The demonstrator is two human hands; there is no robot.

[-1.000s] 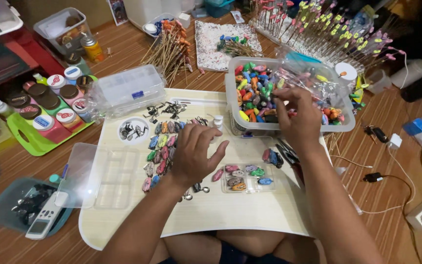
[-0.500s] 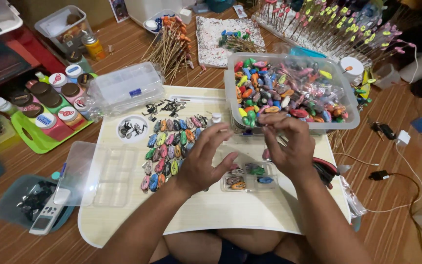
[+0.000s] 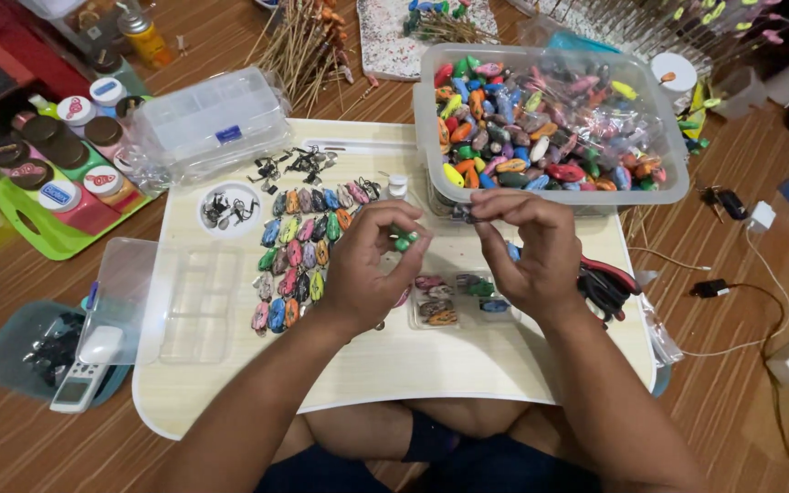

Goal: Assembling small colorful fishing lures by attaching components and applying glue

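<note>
Green bead point(image 3: 403, 242) pinched in left hand point(image 3: 367, 265); right hand point(image 3: 527, 246) pinches something small beside clear tub point(image 3: 431, 155).

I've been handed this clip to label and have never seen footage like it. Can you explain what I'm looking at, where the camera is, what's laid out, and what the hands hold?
There is no machine here, just a seated person working with two bare hands. The camera is worn on their head and looks down, so both forearms reach in from the bottom.

A pale lap table sits over their legs. On it are rows of small colourful lure-like pieces, a little heap of dark metal hooks and a small clear tray with a few more pieces. Behind stands a clear plastic tub full of the same colourful pieces.

The left hand pinches a small green piece. The right hand pinches something tiny and dark, too small to identify.
</note>
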